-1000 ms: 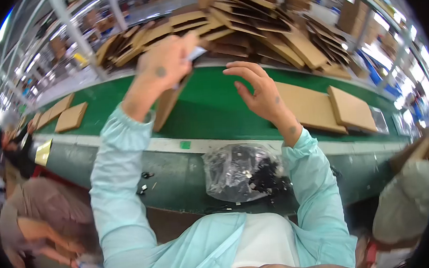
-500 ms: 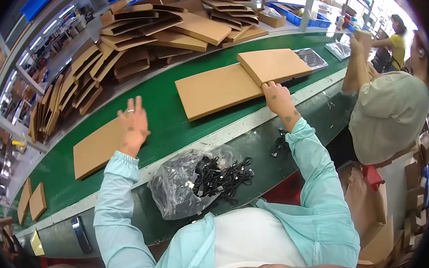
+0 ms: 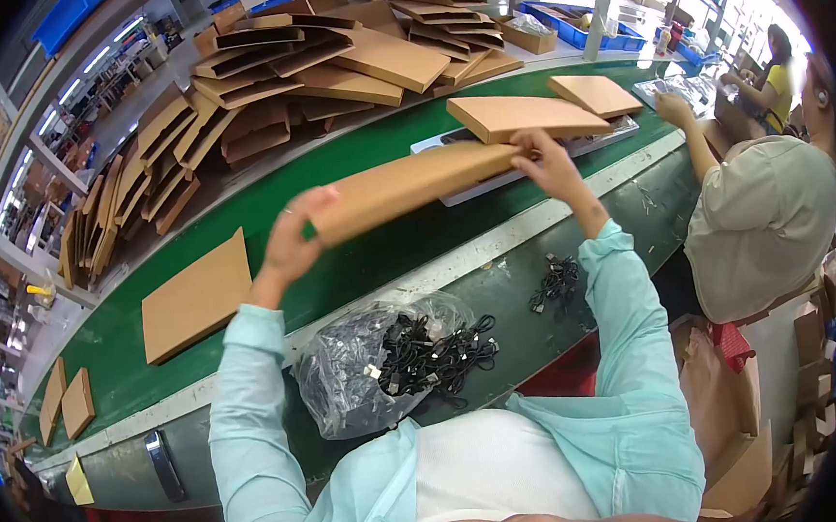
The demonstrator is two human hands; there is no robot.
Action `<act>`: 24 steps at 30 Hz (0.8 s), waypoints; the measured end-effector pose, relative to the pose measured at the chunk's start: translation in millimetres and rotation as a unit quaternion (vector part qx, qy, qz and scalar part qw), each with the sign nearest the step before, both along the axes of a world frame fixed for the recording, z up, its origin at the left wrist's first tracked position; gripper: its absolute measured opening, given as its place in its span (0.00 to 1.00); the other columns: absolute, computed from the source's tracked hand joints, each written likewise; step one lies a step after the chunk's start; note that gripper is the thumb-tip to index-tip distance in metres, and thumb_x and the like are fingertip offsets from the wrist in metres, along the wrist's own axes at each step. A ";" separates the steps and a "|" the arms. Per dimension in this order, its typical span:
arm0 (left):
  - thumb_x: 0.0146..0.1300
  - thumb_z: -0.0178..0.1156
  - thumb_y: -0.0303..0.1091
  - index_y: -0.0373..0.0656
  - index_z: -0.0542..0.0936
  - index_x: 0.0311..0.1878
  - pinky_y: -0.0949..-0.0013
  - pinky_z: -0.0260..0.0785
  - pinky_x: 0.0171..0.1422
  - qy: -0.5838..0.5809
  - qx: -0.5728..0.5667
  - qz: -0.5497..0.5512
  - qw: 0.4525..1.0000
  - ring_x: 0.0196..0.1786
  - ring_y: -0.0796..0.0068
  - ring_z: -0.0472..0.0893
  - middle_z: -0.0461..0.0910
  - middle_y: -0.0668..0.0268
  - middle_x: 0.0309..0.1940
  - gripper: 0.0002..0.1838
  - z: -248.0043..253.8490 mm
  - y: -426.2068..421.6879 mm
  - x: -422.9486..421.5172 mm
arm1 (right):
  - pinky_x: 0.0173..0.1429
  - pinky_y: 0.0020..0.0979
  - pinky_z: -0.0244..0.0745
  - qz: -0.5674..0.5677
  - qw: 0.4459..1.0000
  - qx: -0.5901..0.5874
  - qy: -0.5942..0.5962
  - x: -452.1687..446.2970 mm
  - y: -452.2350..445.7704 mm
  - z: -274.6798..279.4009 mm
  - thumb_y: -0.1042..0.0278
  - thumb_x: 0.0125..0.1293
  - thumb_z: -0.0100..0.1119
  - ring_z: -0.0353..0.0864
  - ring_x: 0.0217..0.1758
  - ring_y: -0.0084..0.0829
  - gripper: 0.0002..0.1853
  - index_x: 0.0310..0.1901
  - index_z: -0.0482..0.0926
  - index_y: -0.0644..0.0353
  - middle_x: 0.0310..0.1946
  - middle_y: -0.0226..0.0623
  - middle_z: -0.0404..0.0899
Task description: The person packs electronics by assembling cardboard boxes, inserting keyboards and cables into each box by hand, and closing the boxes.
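Observation:
A flat cardboard box is lifted and tilted over the green belt. My left hand grips its left end, and my right hand pinches its right end. Just beyond my right hand, another flat box rests on a light-coloured tray, most of which is covered. Left of my left hand, a further flat box lies on the belt. Nearer my body, an open clear plastic bag holds black cables that spill out to the right.
Behind the belt is a large pile of cardboard boxes. A co-worker in a beige top sits at the right, an arm over the belt. A small cable bundle and a dark phone-like object lie along the near ledge.
The view has swung right since the earliest frame. My left hand has moved right and taken hold of the middle box, now raised off the belt. A small box now shows farther right.

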State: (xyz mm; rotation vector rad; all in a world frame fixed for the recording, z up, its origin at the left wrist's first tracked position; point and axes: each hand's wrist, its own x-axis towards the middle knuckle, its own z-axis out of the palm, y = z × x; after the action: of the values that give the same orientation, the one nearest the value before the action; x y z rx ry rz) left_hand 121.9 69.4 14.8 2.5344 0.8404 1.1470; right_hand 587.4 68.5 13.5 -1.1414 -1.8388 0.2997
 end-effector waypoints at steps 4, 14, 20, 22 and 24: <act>0.77 0.54 0.39 0.38 0.74 0.60 0.74 0.71 0.56 -0.346 -0.180 0.092 0.916 0.50 0.79 0.78 0.79 0.67 0.52 0.17 81.7 -24.3 -30.1 | 0.52 0.26 0.76 0.136 0.952 -0.075 0.262 -39.0 -24.1 66.1 0.65 0.71 0.63 0.80 0.49 0.24 0.26 0.66 0.67 0.62 0.49 0.37 0.81; 0.66 0.64 0.43 0.38 0.75 0.56 0.57 0.72 0.58 0.030 0.034 0.328 0.944 0.51 0.54 0.81 0.81 0.55 0.48 0.22 41.7 -20.0 -53.0 | 0.50 0.33 0.79 0.060 0.913 -0.303 0.267 -157.4 -1.7 -9.4 0.55 0.76 0.54 0.80 0.51 0.26 0.20 0.55 0.77 0.66 0.47 0.39 0.82; 0.64 0.60 0.56 0.34 0.80 0.49 0.54 0.75 0.52 0.212 -0.098 0.230 0.945 0.48 0.49 0.83 0.80 0.44 0.47 0.29 71.8 -50.8 84.4 | 0.54 0.33 0.73 0.081 0.863 -0.385 0.318 -200.3 -37.8 22.0 0.31 0.76 0.30 0.78 0.48 0.27 0.42 0.48 0.83 0.66 0.42 0.36 0.82; 0.63 0.60 0.52 0.35 0.83 0.46 0.54 0.76 0.53 0.285 -0.037 0.269 0.919 0.49 0.47 0.83 0.80 0.42 0.47 0.25 64.3 -44.8 107.5 | 0.56 0.34 0.73 0.091 0.880 -0.361 0.294 -197.5 -32.3 8.7 0.29 0.75 0.30 0.81 0.47 0.32 0.45 0.49 0.82 0.71 0.45 0.41 0.83; 0.61 0.59 0.44 0.36 0.86 0.41 0.53 0.76 0.52 0.346 -0.044 0.256 0.902 0.48 0.45 0.83 0.81 0.42 0.45 0.19 51.9 -40.3 120.6 | 0.55 0.37 0.75 0.119 0.908 -0.302 0.266 -193.3 -24.7 -7.3 0.31 0.76 0.32 0.83 0.41 0.35 0.44 0.46 0.83 0.73 0.41 0.45 0.85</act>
State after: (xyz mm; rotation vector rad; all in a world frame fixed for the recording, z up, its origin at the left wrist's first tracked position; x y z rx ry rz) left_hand 242.5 29.1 66.7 2.7310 1.7532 0.2314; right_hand 394.1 43.9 6.2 -1.0784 -1.4130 1.2640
